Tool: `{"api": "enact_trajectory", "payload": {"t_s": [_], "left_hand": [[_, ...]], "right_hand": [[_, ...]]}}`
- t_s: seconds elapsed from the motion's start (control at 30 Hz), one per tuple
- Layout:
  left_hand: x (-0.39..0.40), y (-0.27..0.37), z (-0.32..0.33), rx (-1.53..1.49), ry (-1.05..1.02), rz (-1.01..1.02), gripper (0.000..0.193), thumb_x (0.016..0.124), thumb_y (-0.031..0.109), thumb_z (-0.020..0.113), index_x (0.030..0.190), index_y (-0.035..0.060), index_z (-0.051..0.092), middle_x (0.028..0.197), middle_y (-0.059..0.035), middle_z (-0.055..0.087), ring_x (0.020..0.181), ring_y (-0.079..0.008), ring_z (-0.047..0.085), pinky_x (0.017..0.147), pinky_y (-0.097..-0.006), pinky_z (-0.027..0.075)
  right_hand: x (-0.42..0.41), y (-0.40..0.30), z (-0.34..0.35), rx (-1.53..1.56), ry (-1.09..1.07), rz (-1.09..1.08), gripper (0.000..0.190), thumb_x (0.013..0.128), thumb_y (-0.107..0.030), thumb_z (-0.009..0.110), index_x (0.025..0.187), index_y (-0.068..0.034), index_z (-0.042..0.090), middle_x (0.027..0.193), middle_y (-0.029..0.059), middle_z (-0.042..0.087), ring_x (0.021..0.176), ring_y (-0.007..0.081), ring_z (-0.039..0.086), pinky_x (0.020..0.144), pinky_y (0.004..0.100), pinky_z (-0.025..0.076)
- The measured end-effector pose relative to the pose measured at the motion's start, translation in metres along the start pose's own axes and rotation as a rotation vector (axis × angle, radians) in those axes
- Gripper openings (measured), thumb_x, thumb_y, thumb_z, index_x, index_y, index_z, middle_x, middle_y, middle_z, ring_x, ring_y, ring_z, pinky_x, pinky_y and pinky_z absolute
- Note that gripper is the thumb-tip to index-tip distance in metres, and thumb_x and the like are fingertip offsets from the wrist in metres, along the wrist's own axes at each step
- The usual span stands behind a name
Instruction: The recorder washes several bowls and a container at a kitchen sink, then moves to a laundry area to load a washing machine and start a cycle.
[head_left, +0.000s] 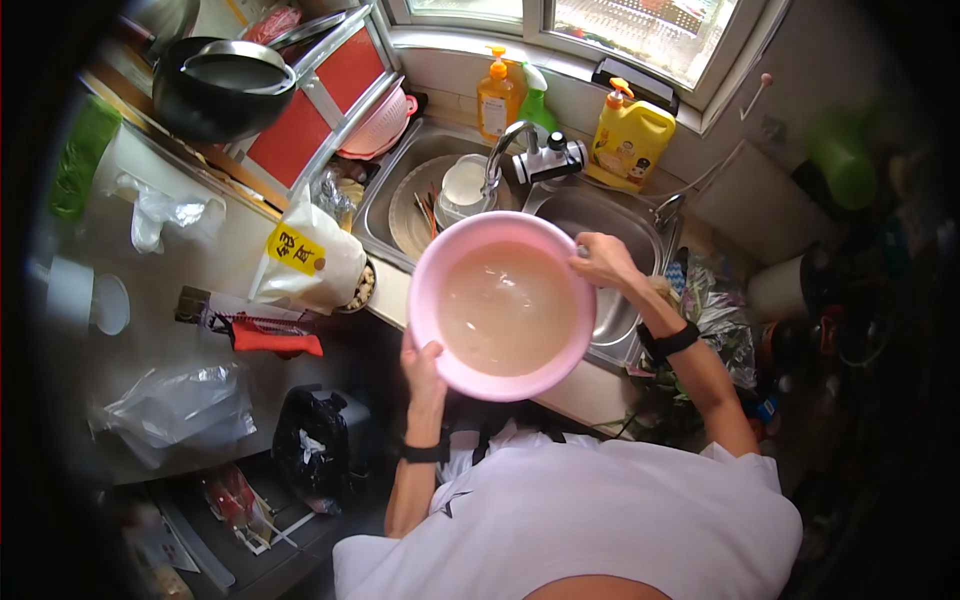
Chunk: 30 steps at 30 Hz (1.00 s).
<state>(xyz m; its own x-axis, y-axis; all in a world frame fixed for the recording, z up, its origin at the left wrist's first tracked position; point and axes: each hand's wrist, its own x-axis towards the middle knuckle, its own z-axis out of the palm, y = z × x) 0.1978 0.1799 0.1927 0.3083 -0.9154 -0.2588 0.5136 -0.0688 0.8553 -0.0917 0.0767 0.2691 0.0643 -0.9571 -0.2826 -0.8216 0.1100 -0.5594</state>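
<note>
A round pink plastic basin (429, 296) holds cloudy, pale brown water. It is held over the front edge of a double-bowl steel sink. My left hand (424, 373) grips its near left rim, thumb on top. On the far right side, my right hand (606, 260) grips the rim with the fingers partly hidden. Behind the basin, the left sink bowl (375, 212) contains a large round dish (409, 196), chopsticks (429, 211) and stacked bowls (463, 184). The right sink bowl (577, 208) is partly covered by the basin. A chrome faucet (504, 146) stands between the bowls.
An orange pump bottle (496, 101), a green spray bottle (535, 105) and a yellow detergent jug (632, 139) line the window side. Left of the sink stand a white bag (315, 259) and a pink colander (380, 120). Leafy vegetables in plastic (712, 322) lie right. A black-lined bin (319, 435) stands lower left.
</note>
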Motion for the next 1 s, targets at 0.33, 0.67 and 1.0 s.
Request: {"api": "enact_trajectory", "payload": {"t_s": [0.33, 0.67, 1.0], "left_hand": [[-0.102, 0.053, -0.163, 0.024, 0.340, 0.006, 0.056, 0.061, -0.011, 0.045, 0.116, -0.0004, 0.041, 0.104, -0.0142, 0.052, 0.095, -0.0255, 0.052, 0.083, -0.0332, 0.043], [-0.187, 0.013, -0.305, 0.057, 0.544, -0.136, 0.061, 0.057, -0.012, 0.042, 0.117, 0.0020, 0.041, 0.106, -0.0133, 0.052, 0.095, -0.0261, 0.052, 0.082, -0.0337, 0.044], [-0.188, -0.074, -0.373, 0.030, 0.550, -0.315, 0.060, 0.056, -0.012, 0.043, 0.114, 0.0028, 0.043, 0.102, -0.0113, 0.054, 0.093, -0.0244, 0.053, 0.080, -0.0334, 0.044]], "right_hand": [[-0.037, -0.095, 0.149, 0.043, -0.147, -0.417, 0.025, 0.063, -0.023, 0.054, 0.071, 0.000, 0.056, 0.063, 0.0202, 0.057, 0.063, 0.0356, 0.057, 0.061, 0.0412, 0.045], [-0.108, -0.100, 0.306, -0.011, -0.391, -0.368, 0.028, 0.066, -0.025, 0.053, 0.078, 0.000, 0.053, 0.066, 0.0218, 0.056, 0.065, 0.0362, 0.057, 0.060, 0.0435, 0.046], [-0.117, -0.054, 0.381, -0.231, -0.532, -0.129, 0.028, 0.068, -0.026, 0.054, 0.081, -0.002, 0.055, 0.078, 0.0193, 0.059, 0.077, 0.0322, 0.059, 0.068, 0.0394, 0.048]]}}
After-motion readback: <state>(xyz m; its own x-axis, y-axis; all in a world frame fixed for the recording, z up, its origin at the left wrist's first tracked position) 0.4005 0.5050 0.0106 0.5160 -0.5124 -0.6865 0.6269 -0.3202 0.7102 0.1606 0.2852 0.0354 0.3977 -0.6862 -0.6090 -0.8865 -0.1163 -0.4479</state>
